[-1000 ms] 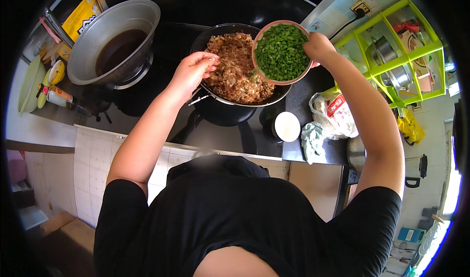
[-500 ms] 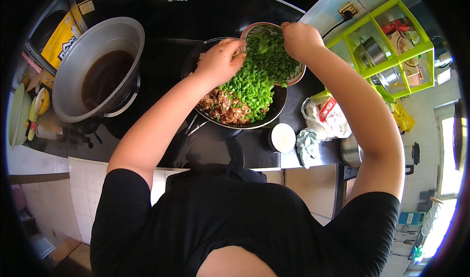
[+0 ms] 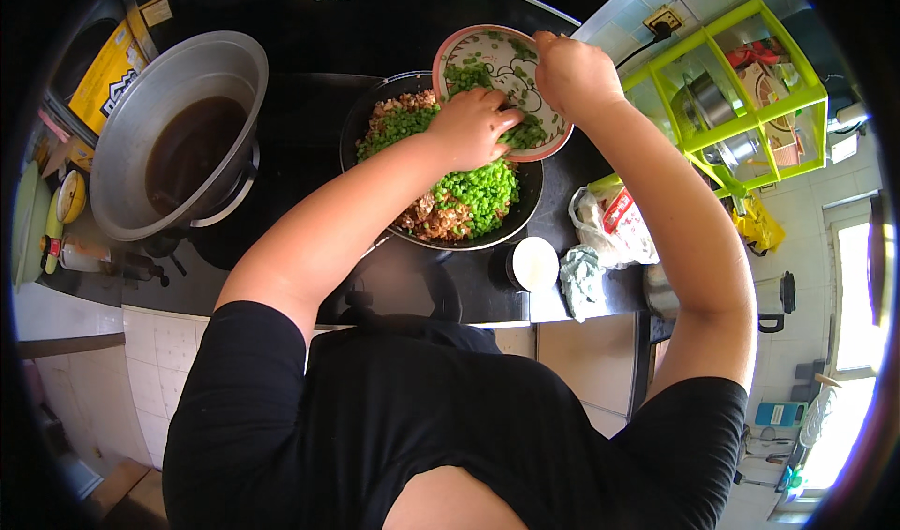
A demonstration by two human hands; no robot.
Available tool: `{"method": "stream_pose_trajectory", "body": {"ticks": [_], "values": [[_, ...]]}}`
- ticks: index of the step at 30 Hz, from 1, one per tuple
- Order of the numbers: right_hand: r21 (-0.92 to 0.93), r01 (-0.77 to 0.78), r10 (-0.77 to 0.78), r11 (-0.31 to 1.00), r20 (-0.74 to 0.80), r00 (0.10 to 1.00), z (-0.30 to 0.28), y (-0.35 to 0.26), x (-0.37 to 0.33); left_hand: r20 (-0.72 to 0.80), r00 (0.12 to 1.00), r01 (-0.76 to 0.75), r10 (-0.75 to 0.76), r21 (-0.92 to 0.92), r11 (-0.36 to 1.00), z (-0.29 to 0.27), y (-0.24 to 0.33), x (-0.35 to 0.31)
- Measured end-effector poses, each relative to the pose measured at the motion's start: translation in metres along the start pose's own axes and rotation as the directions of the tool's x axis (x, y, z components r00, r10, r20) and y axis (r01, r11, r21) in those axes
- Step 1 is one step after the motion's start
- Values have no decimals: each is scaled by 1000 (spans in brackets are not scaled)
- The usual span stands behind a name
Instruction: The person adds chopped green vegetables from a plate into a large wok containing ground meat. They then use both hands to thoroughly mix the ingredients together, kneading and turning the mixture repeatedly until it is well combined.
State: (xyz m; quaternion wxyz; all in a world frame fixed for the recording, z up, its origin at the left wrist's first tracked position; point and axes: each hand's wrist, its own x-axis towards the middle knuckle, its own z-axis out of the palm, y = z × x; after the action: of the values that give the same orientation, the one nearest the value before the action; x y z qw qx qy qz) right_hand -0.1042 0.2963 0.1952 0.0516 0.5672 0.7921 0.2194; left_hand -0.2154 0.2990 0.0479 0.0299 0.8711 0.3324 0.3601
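My right hand (image 3: 577, 75) grips the far right rim of a patterned bowl (image 3: 514, 57) with a pink edge, tilted over a black frying pan (image 3: 532, 194). Dark green chopped leaves (image 3: 527, 134) cling to the bowl's inside. My left hand (image 3: 476, 129) reaches across to the bowl's lower side, its fingers stretched apart against the leaves. Beneath, the pan holds brown minced filling (image 3: 433, 219) with bright green chopped pieces (image 3: 483, 197) over it. More dark greens (image 3: 398, 129) lie on the pan's left part, partly behind my left forearm.
A large grey metal pot (image 3: 105, 164) with brown liquid stands on the left. Right of the pan are a white-topped container (image 3: 534, 264), a crumpled pale cloth (image 3: 582, 282) and a plastic bag (image 3: 614, 225). A lime-green rack (image 3: 769, 118) holds metal pots.
The bowl has tipped further and moved slightly left, and most of its greens have dropped into the pan. My left hand has moved right, from the bowl's left side to its lower edge.
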Motion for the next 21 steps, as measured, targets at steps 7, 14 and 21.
{"method": "stream_pose_trajectory", "body": {"ticks": [7,14,21], "values": [[6,-49,49,999,-38,998,3,5,-2,203,979,-32,32,-3,999,-37,-6,-11],[35,11,-6,999,-142,990,4,-3,-1,25,976,209,-214,139,968,-19,-22,7],[51,1,11,999,-231,973,17,3,-4,277,956,127,-102,-76,989,-11,-6,-7]]}}
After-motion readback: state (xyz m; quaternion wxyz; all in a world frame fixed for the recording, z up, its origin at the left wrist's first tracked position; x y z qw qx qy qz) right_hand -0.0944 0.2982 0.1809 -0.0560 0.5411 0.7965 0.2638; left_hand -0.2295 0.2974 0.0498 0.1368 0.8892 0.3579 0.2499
